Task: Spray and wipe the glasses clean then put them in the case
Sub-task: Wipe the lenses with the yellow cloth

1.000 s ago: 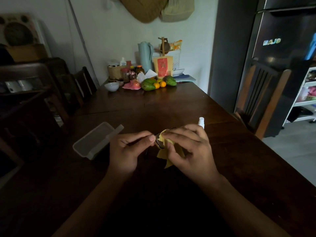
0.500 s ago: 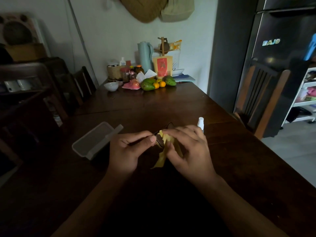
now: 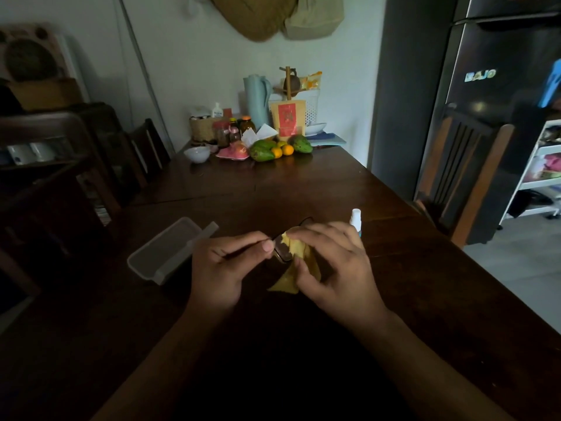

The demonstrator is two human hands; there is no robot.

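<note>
An open, clear plastic glasses case (image 3: 165, 252) lies on the left of a dark wooden table (image 3: 303, 189), its lid folded out towards the middle. It sits just left of the hands and apart from them.

The left hand (image 3: 224, 268) is held above the table with its fingers curled in. Its grip is a pinch: thumb and forefinger close on the left edge of a pair of dark-framed glasses (image 3: 282, 252). The glasses are in the air between the two hands, and one dark lens shows beside the thumb tip.

A yellow cleaning cloth (image 3: 299, 262) is folded over the right part of that lens, with a corner hanging below. The right hand (image 3: 337, 262) grasps the cloth, fingers curled over the top and thumb pressing from underneath, squeezing the cloth against the glasses.

Just behind the right hand stands a small white spray bottle (image 3: 355, 218), upright on the table, its lower part hidden by the fingers.

At the table's far end, an orange packet (image 3: 287, 120) carries a red printed panel, too small to read. At the far right, pale letters on a dark fridge (image 3: 498, 117) spell "BAJO" (image 3: 480, 75).
</note>
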